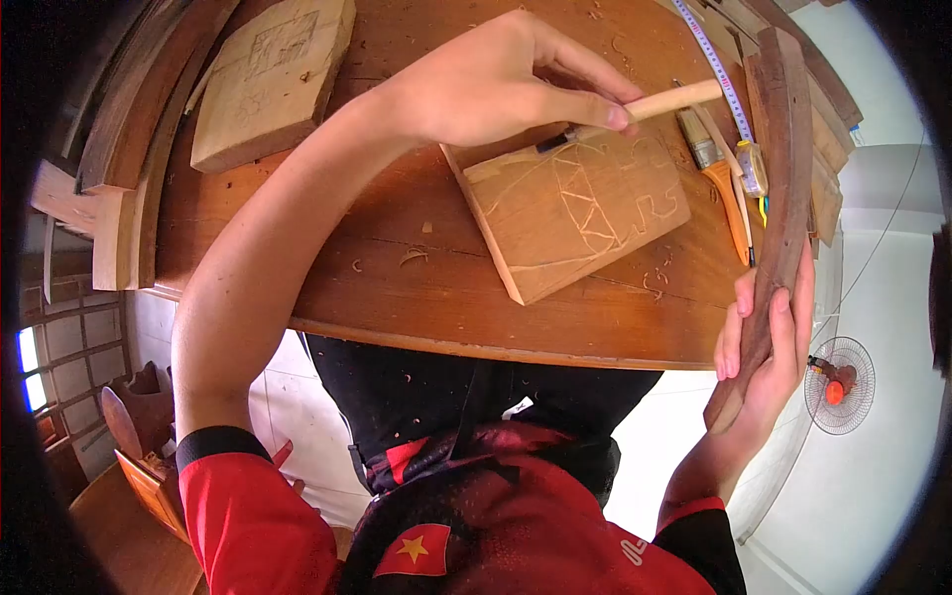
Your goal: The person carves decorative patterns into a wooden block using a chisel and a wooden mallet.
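- Head view: the left hand (496, 84) is curled shut around the pale wooden handle of a chisel (650, 104), whose tip rests at the top edge of a light brown rectangular wooden board (580, 213) scored with carved outlines.
- That board lies tilted near the middle of the reddish-brown wooden table (397, 288), just below the left hand.
- The right hand (769, 347) is wrapped around a long, dark, curved wooden stick (778, 178), gripping its lower end past the table's front edge; the stick runs up along the table's right side.
- Between the board and the stick lie an orange-handled paintbrush (719, 174) and a white measuring tape (719, 74), close together.
- A second pale carved wooden block (273, 79) sits at the far left of the table, well apart from the board.
- Small wood shavings (412, 256) lie scattered on the table near the board.
- A standing fan (838, 385) shows on the floor at right, beyond the right hand.
- The left forearm crosses the table's front left.
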`<state>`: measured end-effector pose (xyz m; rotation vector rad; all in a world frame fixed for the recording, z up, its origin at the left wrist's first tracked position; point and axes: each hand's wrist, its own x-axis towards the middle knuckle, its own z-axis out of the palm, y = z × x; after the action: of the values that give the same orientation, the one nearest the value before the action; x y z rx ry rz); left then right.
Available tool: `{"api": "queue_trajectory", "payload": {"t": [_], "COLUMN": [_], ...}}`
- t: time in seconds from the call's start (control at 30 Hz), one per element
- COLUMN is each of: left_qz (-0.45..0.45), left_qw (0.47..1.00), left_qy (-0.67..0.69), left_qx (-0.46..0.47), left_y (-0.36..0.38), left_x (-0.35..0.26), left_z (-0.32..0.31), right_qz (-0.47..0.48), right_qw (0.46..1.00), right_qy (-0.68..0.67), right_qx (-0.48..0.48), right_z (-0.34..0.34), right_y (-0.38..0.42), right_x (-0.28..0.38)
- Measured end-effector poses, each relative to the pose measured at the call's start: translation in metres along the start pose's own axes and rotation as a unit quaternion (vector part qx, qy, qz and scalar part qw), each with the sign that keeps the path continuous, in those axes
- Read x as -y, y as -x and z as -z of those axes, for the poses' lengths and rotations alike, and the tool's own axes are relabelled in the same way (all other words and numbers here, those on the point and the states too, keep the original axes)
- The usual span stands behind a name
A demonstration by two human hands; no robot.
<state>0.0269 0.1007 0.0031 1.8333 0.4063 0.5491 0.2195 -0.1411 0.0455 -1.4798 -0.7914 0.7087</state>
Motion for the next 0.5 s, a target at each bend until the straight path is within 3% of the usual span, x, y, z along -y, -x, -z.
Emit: {"api": "queue_trajectory", "payload": {"t": [0.2,0.4,0.47,0.5], "left_qz": [-0.011,0.034,0.061,0.056], "left_qw": [1.000,0.999,0.992,0.992], "left_qy": [0.007,0.026,0.035,0.030], "left_qx": [0.007,0.021,0.108,0.105], "left_y": [-0.002,0.000,-0.002,-0.002], "left_x": [0.004,0.000,-0.020,-0.020], "left_z": [0.004,0.005,0.026,0.026], "right_qz": [0.002,-0.043,-0.040,-0.040], "right_qw": [0.999,0.994,0.998,0.998], "right_qy": [0.011,0.067,0.047,0.038], "right_qx": [0.037,0.077,0.032,0.011], "right_z": [0.004,0.005,0.003,0.002], "right_y": [0.003,0.006,0.005,0.004], "right_x": [-0.004,-0.006,-0.001,0.001]}}
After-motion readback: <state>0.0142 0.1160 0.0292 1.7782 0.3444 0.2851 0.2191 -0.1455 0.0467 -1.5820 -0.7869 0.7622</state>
